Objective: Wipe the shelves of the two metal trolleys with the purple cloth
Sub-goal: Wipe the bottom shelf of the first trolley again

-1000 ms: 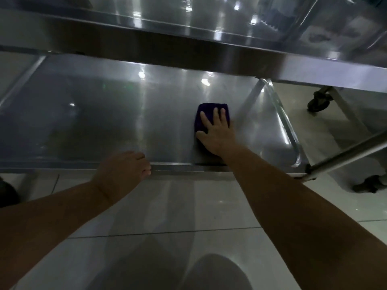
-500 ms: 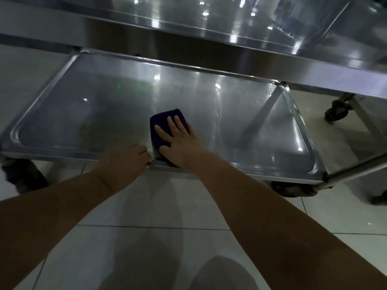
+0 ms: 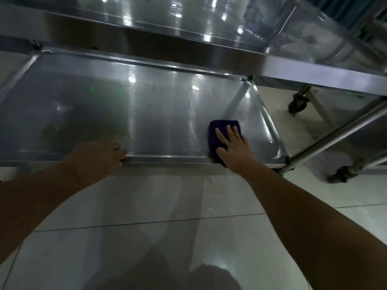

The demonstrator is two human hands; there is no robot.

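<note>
The folded purple cloth [image 3: 217, 130] lies flat on the bottom shelf [image 3: 146, 114] of a metal trolley, near the shelf's right end and front rim. My right hand [image 3: 232, 145] presses down on the cloth with straight, spread fingers. My left hand [image 3: 100, 158] grips the shelf's front rim left of centre, its fingers curled over the edge. A higher shelf [image 3: 188, 49] of the same trolley overhangs the back of the bottom one.
A slanted metal tube [image 3: 335, 132] runs from the shelf's right front corner up to the right. Caster wheels [image 3: 297, 105] stand on the pale tiled floor [image 3: 188, 206] at the right, one [image 3: 341, 174] near the tube's foot. A second metal frame sits beyond them.
My right hand slid the purple cloth along the front of the bottom shelf, left to mid-shelf and then back to the right end. My left hand stayed on the rim.
</note>
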